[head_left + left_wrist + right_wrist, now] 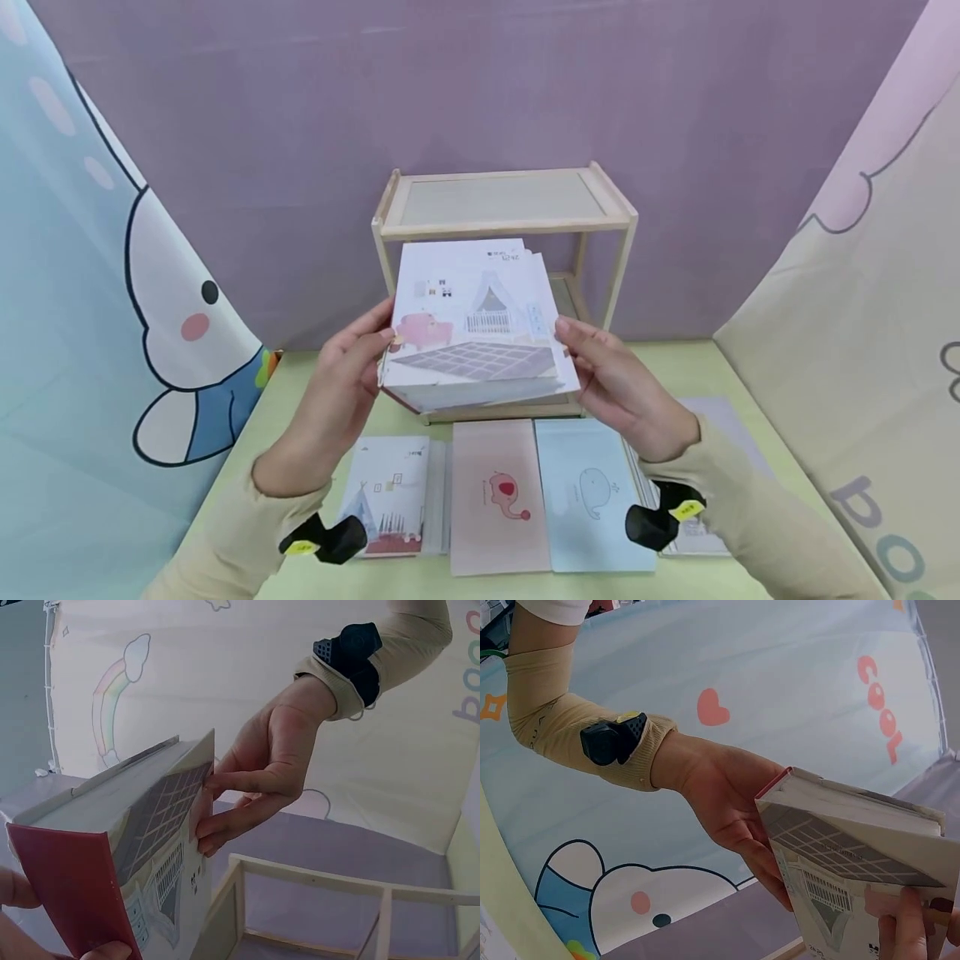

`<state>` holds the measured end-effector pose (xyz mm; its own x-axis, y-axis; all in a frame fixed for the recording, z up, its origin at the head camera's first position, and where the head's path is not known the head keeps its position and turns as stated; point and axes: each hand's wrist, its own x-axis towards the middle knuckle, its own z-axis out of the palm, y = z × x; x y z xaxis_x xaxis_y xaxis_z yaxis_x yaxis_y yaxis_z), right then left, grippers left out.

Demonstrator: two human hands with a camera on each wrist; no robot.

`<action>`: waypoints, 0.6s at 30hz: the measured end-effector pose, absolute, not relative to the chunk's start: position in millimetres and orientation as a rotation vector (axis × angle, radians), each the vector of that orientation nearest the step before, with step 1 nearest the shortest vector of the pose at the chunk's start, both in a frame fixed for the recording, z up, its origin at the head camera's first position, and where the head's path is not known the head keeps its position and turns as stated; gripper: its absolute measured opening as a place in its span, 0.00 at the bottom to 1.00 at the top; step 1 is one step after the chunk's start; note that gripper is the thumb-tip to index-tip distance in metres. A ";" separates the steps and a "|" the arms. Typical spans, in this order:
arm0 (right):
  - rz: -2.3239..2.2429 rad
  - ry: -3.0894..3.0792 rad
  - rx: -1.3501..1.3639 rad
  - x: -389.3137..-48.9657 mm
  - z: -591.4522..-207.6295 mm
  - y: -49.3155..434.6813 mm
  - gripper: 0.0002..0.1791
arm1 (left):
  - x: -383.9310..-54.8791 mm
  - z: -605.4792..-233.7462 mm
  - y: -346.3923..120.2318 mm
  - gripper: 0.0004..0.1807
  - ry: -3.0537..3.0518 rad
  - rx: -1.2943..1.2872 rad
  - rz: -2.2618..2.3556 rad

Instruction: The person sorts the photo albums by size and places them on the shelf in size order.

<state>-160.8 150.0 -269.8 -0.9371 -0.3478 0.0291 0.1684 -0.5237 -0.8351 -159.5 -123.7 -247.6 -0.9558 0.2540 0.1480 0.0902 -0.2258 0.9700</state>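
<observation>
A thick white hardcover book (457,275), with a tent, a pink animal and a grey grid on its cover, is held up in front of a small wooden rack. My left hand (341,375) grips its left side, thumb on the cover and fingers partly hidden behind. On the opposite side my right hand (626,383) pinches the edge with its thumb on top. The left wrist view shows the book's red spine (71,885) on the left hand's side. Tilted, the book turns its page edges (870,796) outward in the right wrist view.
Behind the book stands the pale wooden rack (498,227) with a grey top panel. Below lie a pink elephant notebook (495,500), a light blue whale notebook (588,517) and a white book (393,492) on the green tabletop (300,575). More booklets are partly hidden under the right arm.
</observation>
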 end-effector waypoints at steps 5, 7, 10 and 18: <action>-2.527 1.306 -0.254 -160.4 -259.6 147.4 0.12 | -158.0 -238.8 -124.3 0.28 1.944 0.432 2.341; -2.545 1.278 -0.247 -161.3 -255.5 146.3 0.15 | -158.7 -235.6 -123.9 0.27 1.962 0.433 2.349; -2.568 1.238 -0.245 -164.1 -249.8 144.8 0.18 | -161.5 -231.3 -123.2 0.27 1.952 0.440 2.392; -2.622 1.161 -0.229 -175.5 -235.4 139.5 0.17 | -174.4 -219.2 -122.8 0.27 1.912 0.472 2.467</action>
